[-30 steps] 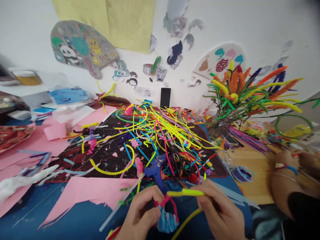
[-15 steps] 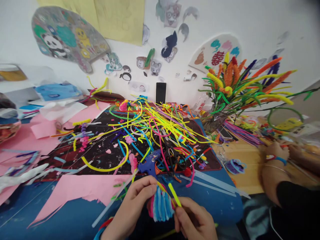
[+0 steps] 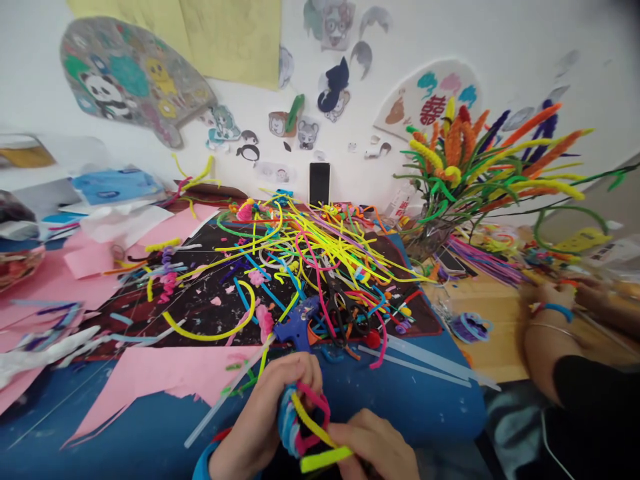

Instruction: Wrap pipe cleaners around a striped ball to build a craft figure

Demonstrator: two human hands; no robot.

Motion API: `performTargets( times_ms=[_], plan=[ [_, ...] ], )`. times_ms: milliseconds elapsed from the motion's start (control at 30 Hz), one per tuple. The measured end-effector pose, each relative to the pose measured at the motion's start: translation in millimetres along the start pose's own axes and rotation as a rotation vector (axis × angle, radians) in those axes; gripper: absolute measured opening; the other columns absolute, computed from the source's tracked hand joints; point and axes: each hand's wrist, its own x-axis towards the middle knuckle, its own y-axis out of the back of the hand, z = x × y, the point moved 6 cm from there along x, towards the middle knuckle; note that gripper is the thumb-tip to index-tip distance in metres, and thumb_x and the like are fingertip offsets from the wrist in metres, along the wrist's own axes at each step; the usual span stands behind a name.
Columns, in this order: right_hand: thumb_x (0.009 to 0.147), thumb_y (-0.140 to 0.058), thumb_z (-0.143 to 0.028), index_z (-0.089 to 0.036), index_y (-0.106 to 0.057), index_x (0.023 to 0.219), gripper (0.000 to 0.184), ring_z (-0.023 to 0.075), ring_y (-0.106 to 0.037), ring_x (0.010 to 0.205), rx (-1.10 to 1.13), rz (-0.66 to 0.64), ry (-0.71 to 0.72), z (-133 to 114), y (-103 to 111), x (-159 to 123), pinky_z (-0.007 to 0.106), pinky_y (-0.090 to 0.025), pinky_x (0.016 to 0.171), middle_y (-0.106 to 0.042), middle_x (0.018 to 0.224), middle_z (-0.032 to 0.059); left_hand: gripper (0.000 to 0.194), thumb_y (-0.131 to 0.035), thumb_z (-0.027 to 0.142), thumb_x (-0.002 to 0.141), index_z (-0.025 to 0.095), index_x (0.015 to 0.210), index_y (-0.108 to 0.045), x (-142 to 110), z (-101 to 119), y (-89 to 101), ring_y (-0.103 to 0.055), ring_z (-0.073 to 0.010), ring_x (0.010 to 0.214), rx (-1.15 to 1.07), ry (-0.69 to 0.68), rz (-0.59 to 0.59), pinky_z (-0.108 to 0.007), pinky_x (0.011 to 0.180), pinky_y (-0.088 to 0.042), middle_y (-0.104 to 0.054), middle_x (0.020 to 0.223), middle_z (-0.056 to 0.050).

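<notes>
My left hand is closed around a small blue and pink pipe-cleaner piece near the table's front edge. A pink loop stands up from its top side. Across it lies a yellow pipe cleaner, whose lower right end is pinched in the fingers of my right hand. A flat lime-yellow end juts left from those same fingers. Just beyond my hands rests a blue glue gun, with a clear glue stick by its left side.
Loose pipe cleaners heap over the dark mat, with black-handled scissors among them. Pink felt lies left. Glue sticks lie right. A phone leans on the wall. A vase of pipe-cleaner flowers and a co-worker's arm are right.
The blue and pink piece has been turned, so its striped face now points left and its pink loop shows. My right hand has moved slightly lower, and the lime-yellow end now points left.
</notes>
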Motion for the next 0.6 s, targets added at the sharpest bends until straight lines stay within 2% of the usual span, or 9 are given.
performTargets(
  times_ms=[100, 167, 233, 300, 400, 467, 500, 533, 600],
  plan=[
    [0.095, -0.06, -0.039, -0.023, -0.073, 0.105, 0.023, 0.018, -0.069, 0.059, -0.05, 0.052, -0.113, 7, 0, 1, 0.024, -0.055, 0.053, -0.075, 0.073, 0.0053, 0.044, -0.055, 0.042, 0.091, 0.02, 0.056, -0.04, 0, -1, -2.0, -0.033, -0.0126, 0.055, 0.004, -0.044, 0.014, -0.026, 0.056, -0.035, -0.039, 0.057, 0.003],
    [0.094, -0.06, -0.048, -0.022, -0.072, 0.104, 0.03, 0.0172, -0.069, 0.061, 0.003, 0.008, -0.185, 10, -7, 6, 0.022, -0.053, 0.053, -0.075, 0.077, 0.005, 0.047, -0.057, 0.045, 0.092, 0.019, 0.055, -0.043, 0, 1, -3.2, -0.036, -0.0127, 0.058, 0.052, -0.098, 0.027, -0.025, 0.057, -0.036, -0.043, 0.06, 0.001],
    [0.095, -0.055, -0.049, -0.02, -0.071, 0.092, 0.032, 0.0136, -0.063, 0.055, 0.124, -0.063, -0.267, 11, -18, 11, 0.02, -0.047, 0.049, -0.07, 0.07, 0.0022, 0.044, -0.057, 0.048, 0.093, 0.017, 0.062, -0.051, -1, 5, -2.8, -0.04, -0.0121, 0.059, 0.075, -0.162, 0.043, -0.024, 0.056, -0.037, -0.049, 0.067, 0.0],
    [0.097, -0.052, -0.044, -0.018, -0.067, 0.078, 0.035, 0.011, -0.055, 0.052, 0.225, -0.072, -0.394, 15, -24, 14, 0.019, -0.042, 0.048, -0.061, 0.063, -0.0002, 0.036, -0.057, 0.05, 0.094, 0.018, 0.078, -0.061, -3, 8, 1.1, -0.047, -0.0128, 0.064, 0.084, -0.234, 0.082, -0.023, 0.059, -0.041, -0.055, 0.078, -0.001],
    [0.096, -0.053, -0.047, -0.017, -0.063, 0.072, 0.04, 0.0093, -0.044, 0.051, 0.333, 0.013, -0.621, 26, -26, 10, 0.02, -0.035, 0.048, -0.05, 0.057, -0.0032, 0.033, -0.064, 0.053, 0.09, 0.024, 0.105, -0.065, -10, 10, 9.1, -0.06, -0.0193, 0.093, 0.157, -0.377, 0.152, -0.026, 0.08, -0.049, -0.063, 0.105, -0.005],
    [0.094, -0.055, -0.053, -0.016, -0.063, 0.074, 0.043, 0.0092, -0.04, 0.051, 0.392, 0.089, -0.741, 32, -24, 6, 0.02, -0.033, 0.048, -0.048, 0.057, -0.0037, 0.041, -0.073, 0.05, 0.083, 0.028, 0.116, -0.063, -17, 8, 10.7, -0.058, -0.023, 0.112, 0.257, -0.468, 0.179, -0.028, 0.092, -0.049, -0.061, 0.121, -0.005],
    [0.093, -0.056, -0.056, -0.016, -0.064, 0.075, 0.045, 0.0095, -0.041, 0.052, 0.41, 0.126, -0.775, 34, -23, 4, 0.02, -0.033, 0.049, -0.05, 0.057, -0.0033, 0.049, -0.081, 0.046, 0.077, 0.03, 0.119, -0.062, -20, 6, 8.4, -0.058, -0.0238, 0.115, 0.317, -0.495, 0.162, -0.028, 0.095, -0.048, -0.06, 0.125, -0.005],
    [0.091, -0.057, -0.059, -0.016, -0.064, 0.076, 0.046, 0.0098, -0.043, 0.052, 0.423, 0.157, -0.789, 35, -22, 4, 0.021, -0.034, 0.05, -0.052, 0.058, -0.0027, 0.057, -0.085, 0.043, 0.072, 0.029, 0.121, -0.061, -23, 4, 9.6, -0.058, -0.024, 0.117, 0.349, -0.525, 0.218, -0.027, 0.096, -0.048, -0.06, 0.127, -0.005],
    [0.089, -0.059, -0.06, -0.016, -0.065, 0.074, 0.047, 0.0104, -0.046, 0.053, 0.437, 0.188, -0.777, 35, -21, 6, 0.021, -0.035, 0.051, -0.056, 0.058, -0.0016, 0.056, -0.085, 0.041, 0.073, 0.029, 0.122, -0.061, -27, -6, 12.4, -0.062, -0.0203, 0.111, 0.356, -0.454, 0.328, -0.024, 0.094, -0.048, -0.066, 0.121, -0.004]
  ],
)
